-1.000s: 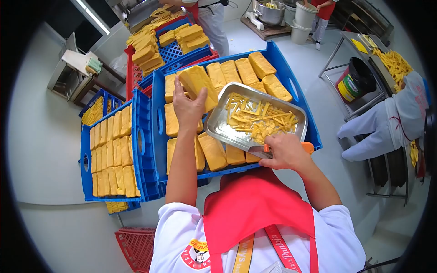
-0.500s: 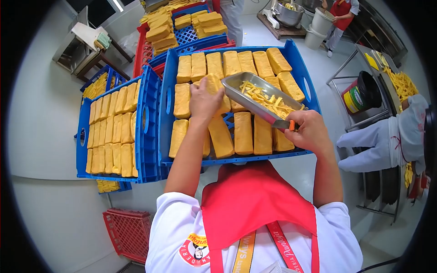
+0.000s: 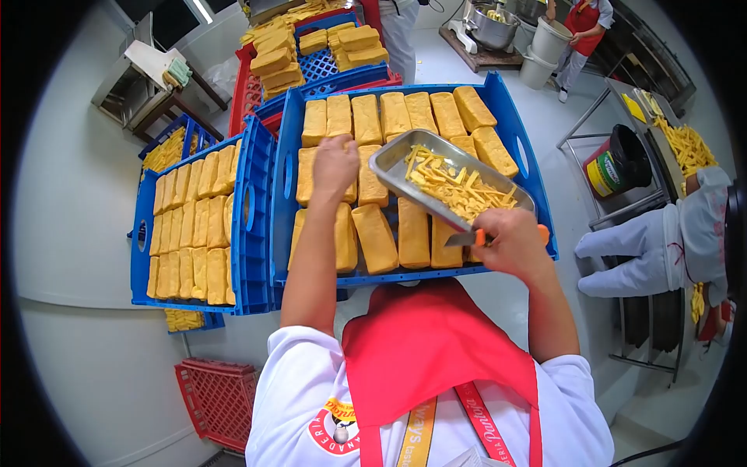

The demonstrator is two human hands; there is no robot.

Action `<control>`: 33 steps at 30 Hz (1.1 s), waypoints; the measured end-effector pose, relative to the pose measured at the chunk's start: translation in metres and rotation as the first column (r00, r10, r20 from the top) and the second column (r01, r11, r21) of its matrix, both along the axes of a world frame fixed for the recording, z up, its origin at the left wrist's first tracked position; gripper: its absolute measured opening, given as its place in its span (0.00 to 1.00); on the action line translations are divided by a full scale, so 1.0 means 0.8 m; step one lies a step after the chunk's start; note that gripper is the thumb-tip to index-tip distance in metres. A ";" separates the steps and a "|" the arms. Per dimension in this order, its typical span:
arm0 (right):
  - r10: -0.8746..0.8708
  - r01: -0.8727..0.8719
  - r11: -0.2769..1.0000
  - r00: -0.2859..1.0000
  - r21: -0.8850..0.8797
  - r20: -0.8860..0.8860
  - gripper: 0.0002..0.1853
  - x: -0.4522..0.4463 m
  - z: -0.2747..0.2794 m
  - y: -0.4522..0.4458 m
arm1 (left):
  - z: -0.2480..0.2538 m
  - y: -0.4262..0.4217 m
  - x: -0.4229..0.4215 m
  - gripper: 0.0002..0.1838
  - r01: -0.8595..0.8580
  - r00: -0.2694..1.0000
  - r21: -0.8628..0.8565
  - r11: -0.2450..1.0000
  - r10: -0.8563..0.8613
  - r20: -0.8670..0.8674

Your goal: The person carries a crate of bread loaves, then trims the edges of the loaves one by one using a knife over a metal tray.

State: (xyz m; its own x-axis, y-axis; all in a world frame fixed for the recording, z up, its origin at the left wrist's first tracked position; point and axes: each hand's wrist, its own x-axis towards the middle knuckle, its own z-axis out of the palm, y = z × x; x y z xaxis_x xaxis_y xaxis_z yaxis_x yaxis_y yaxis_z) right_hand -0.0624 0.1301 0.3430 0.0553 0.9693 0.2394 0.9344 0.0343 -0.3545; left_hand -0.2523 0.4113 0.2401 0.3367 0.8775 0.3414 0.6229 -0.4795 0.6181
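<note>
Rows of golden rectangular loaves (image 3: 375, 240) lie in a blue plastic crate (image 3: 520, 117) in front of me. My left hand (image 3: 336, 167) is over the left part of the middle row, fingers curled together; what they grip, if anything, is hidden. Right beside it is a loaf (image 3: 372, 175) lying flat. A shallow metal pan (image 3: 393, 177) rests tilted on the loaves, holding thin yellow strips (image 3: 459, 180) like trimmings. At the pan's near right corner, my right hand (image 3: 510, 241) is closed round a knife (image 3: 461, 239) with an orange handle, its blade pointing left.
A second blue crate (image 3: 247, 257) of loaves adjoins on the left. Behind are more stacked crates (image 3: 319, 62) with loaves. At right, a co-worker (image 3: 646, 241) stands by a table with strips (image 3: 685, 148) and a dark bucket (image 3: 618, 163). A mixer (image 3: 492, 27) stands at the back.
My left hand has let go of a tilted loaf, which now lies in the middle row, and moved left. My right hand and knife have shifted slightly left and down; the pan has shifted slightly.
</note>
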 end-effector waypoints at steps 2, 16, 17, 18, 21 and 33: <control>0.025 -0.021 0.998 0.996 -0.052 0.082 0.07 -0.021 -0.011 0.002 | 0.049 -0.019 -0.023 0.18 -0.027 0.997 -0.006 1.000 0.027 0.070; -0.282 0.282 0.959 0.959 -0.014 0.023 0.16 -0.008 -0.021 0.082 | 0.031 -0.138 -0.102 0.31 -0.106 0.880 0.024 0.994 0.105 -0.464; -0.324 0.317 0.939 0.946 -0.134 -0.031 0.16 0.006 -0.017 0.078 | 0.030 -0.133 -0.109 0.31 -0.119 0.881 0.021 0.993 0.115 -0.459; -0.371 0.342 0.905 0.925 -0.253 -0.079 0.16 0.013 -0.015 0.077 | 0.030 -0.125 -0.117 0.29 -0.179 0.832 0.132 0.975 0.221 -0.508; -0.407 0.356 0.866 0.910 -0.351 -0.082 0.17 0.012 -0.022 0.067 | 0.021 -0.101 -0.138 0.26 -0.221 0.760 0.273 0.936 0.341 -0.554; -0.428 0.390 0.875 0.900 -0.287 -0.085 0.17 0.041 -0.085 0.009 | 0.074 -0.094 -0.039 0.21 0.096 0.979 0.176 0.980 -0.060 -0.197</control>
State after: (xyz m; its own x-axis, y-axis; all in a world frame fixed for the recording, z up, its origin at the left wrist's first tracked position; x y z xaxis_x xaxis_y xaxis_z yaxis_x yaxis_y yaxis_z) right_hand -0.0299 0.1375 0.2753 0.4747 0.8785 -0.0547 0.7838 -0.4502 -0.4278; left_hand -0.2834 0.3358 0.2996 0.4760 0.7739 0.4178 0.6762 -0.6257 0.3888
